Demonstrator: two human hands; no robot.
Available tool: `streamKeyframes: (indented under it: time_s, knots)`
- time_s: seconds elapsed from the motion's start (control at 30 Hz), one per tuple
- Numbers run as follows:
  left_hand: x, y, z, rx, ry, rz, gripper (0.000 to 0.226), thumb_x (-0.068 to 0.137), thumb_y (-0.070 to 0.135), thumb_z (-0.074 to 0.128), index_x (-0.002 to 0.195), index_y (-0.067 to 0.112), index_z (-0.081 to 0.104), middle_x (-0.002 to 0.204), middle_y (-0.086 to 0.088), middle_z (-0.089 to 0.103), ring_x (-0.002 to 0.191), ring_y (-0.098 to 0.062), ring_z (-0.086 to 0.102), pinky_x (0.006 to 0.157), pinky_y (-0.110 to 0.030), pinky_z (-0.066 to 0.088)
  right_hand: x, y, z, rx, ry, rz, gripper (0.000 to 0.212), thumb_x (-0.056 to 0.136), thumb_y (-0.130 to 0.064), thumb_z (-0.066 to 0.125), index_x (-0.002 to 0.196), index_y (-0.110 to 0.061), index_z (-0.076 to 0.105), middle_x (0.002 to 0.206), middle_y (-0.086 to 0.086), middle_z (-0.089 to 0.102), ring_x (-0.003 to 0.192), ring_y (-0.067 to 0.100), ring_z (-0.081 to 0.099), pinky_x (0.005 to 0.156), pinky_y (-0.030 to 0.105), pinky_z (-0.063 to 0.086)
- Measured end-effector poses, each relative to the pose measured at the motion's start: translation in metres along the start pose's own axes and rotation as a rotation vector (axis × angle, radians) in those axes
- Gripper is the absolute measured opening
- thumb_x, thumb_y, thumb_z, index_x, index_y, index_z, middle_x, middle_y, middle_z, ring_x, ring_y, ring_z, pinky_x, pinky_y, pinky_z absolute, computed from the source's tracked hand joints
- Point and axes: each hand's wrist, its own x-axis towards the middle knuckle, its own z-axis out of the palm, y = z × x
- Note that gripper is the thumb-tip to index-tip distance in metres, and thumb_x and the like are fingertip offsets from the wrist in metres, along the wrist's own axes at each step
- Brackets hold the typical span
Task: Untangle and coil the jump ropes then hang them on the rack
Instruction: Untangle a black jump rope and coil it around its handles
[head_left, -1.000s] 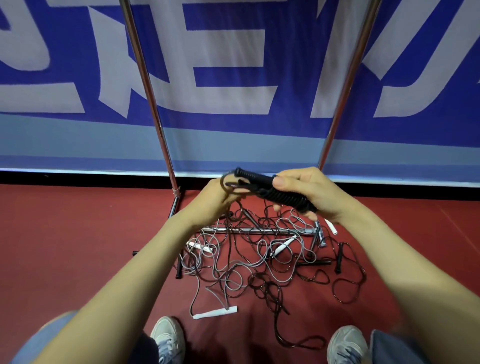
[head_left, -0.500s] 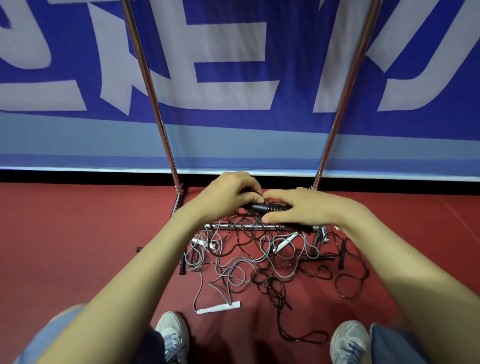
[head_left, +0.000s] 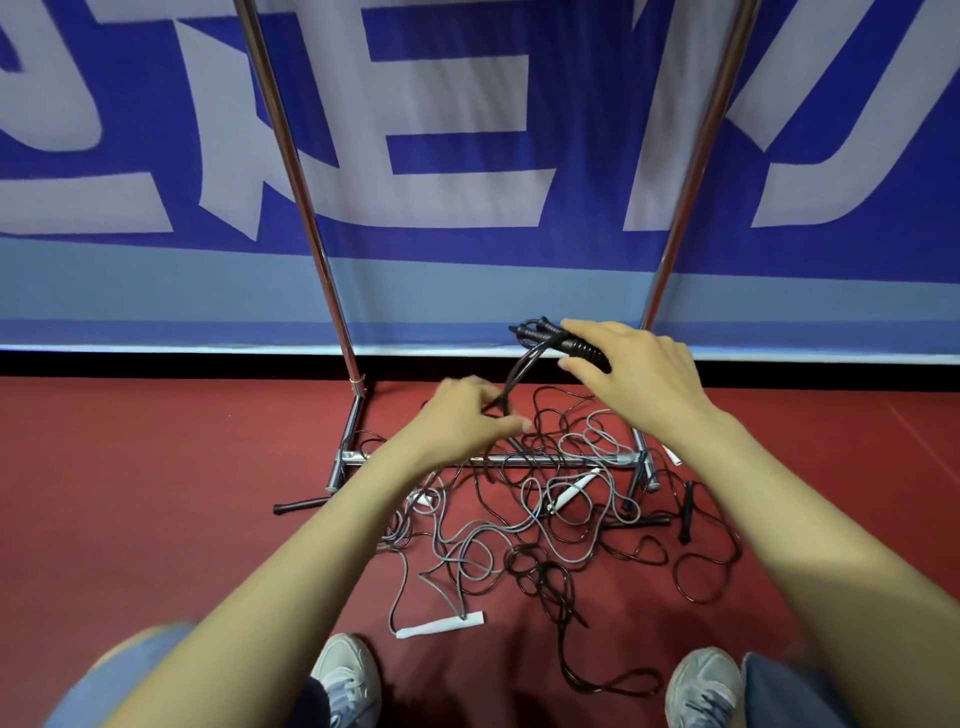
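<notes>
The hands, pressed together at the middle of the frame half a second ago, have drawn apart: the right hand (head_left: 639, 374) has gone up and to the right of centre, and the left hand (head_left: 462, 423) sits lower, just left of centre. The right hand's fingers and thumb are curled round a pair of black handles (head_left: 550, 338), held side by side and pointing left. From them a black cord (head_left: 519, 371) arcs down to the left hand, whose thumb and fingertips pinch it. Below the hands, the tangle of black and grey jump ropes (head_left: 545, 525) lies on the red floor (head_left: 156, 493), draped over the base bar (head_left: 524, 460) of the rack (head_left: 293, 171), whose two uprights rise before the blue and white banner (head_left: 467, 104). A white handle (head_left: 439, 626) lies at lower centre, near a grey shoe (head_left: 345, 675).
</notes>
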Motion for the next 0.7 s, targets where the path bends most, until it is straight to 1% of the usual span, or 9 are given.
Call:
streamKeyframes:
  time_s: [0.1,0.2,0.27,0.37,0.43,0.53,0.6,0.67,0.7]
  knots:
    - [-0.003,0.003,0.005,-0.216,-0.088,-0.084,0.017,0.085,0.031,0.069,0.092,0.014,0.067,0.089,-0.006,0.069,0.078,-0.016,0.059,0.083,-0.035,0.05,0.0,-0.002,-0.001,0.046,0.072,0.026,0.048,0.098,-0.048,0.045,0.144,-0.037,0.039,0.14,-0.009,0.053,0.113,0.032,0.059,0.081,0.037,0.043]
    - [0.0,-0.004,0.003,-0.046,0.099,-0.115,0.019,0.083,0.021,0.068,0.097,0.015,0.056,0.083,-0.004,0.064,0.071,-0.02,0.059,0.07,-0.032,0.047,0.004,0.002,0.0,0.171,0.139,0.098,0.045,0.098,-0.045,0.047,0.142,-0.035,0.042,0.137,-0.007,0.054,0.11,0.032,0.059,0.082,0.038,0.042]
    - [0.001,-0.009,0.006,0.172,0.267,-0.062,0.035,0.086,0.021,0.064,0.115,0.016,0.045,0.088,-0.007,0.064,0.082,-0.031,0.062,0.071,-0.038,0.047,0.005,0.006,0.003,0.224,0.149,0.121,0.044,0.097,-0.044,0.049,0.14,-0.034,0.044,0.132,-0.004,0.057,0.11,0.032,0.058,0.082,0.038,0.042]
    - [0.003,-0.009,0.011,0.021,0.258,-0.056,0.086,0.085,0.03,0.072,0.147,0.015,0.015,0.094,-0.011,0.063,0.087,-0.032,0.061,0.078,-0.042,0.05,0.006,0.008,0.006,0.253,0.148,0.148,0.043,0.096,-0.045,0.051,0.138,-0.034,0.047,0.128,-0.001,0.06,0.11,0.033,0.057,0.085,0.04,0.043]
    - [0.008,-0.012,0.013,-0.005,0.198,-0.013,0.076,0.084,0.044,0.069,0.145,0.019,0.03,0.096,-0.007,0.065,0.095,-0.029,0.062,0.087,-0.044,0.049,0.007,0.011,0.005,0.267,0.172,0.173,0.042,0.096,-0.045,0.052,0.136,-0.034,0.049,0.126,0.0,0.061,0.11,0.033,0.057,0.086,0.04,0.043]
    - [0.015,-0.028,0.014,0.18,0.117,-0.03,0.05,0.095,0.059,0.037,0.115,0.019,0.058,0.103,-0.007,0.066,0.107,-0.034,0.057,0.093,-0.046,0.044,0.012,0.022,0.001,0.373,0.229,0.263,0.036,0.095,-0.043,0.054,0.13,-0.034,0.052,0.118,0.004,0.064,0.106,0.036,0.057,0.086,0.041,0.043]
    - [0.014,-0.037,0.018,0.313,0.011,-0.105,0.052,0.098,0.055,0.027,0.114,0.015,0.057,0.112,-0.012,0.059,0.114,-0.038,0.048,0.098,-0.046,0.038,0.013,0.03,-0.001,0.4,0.22,0.301,0.035,0.094,-0.043,0.054,0.129,-0.035,0.053,0.116,0.004,0.065,0.106,0.036,0.057,0.086,0.042,0.044]
    - [0.013,-0.04,0.022,0.241,-0.048,-0.149,0.058,0.097,0.05,0.042,0.142,0.012,0.038,0.139,-0.018,0.042,0.131,-0.036,0.032,0.108,-0.044,0.028,0.011,0.032,-0.001,0.317,0.168,0.265,0.039,0.095,-0.044,0.053,0.133,-0.036,0.05,0.125,0.0,0.062,0.111,0.033,0.056,0.088,0.042,0.043]
    - [0.01,-0.035,0.021,0.136,-0.065,-0.143,0.073,0.093,0.046,0.054,0.15,0.012,0.023,0.149,-0.017,0.03,0.138,-0.033,0.022,0.112,-0.042,0.023,0.009,0.031,0.0,0.271,0.143,0.234,0.041,0.096,-0.044,0.052,0.136,-0.036,0.049,0.13,-0.002,0.06,0.113,0.032,0.056,0.089,0.041,0.043]
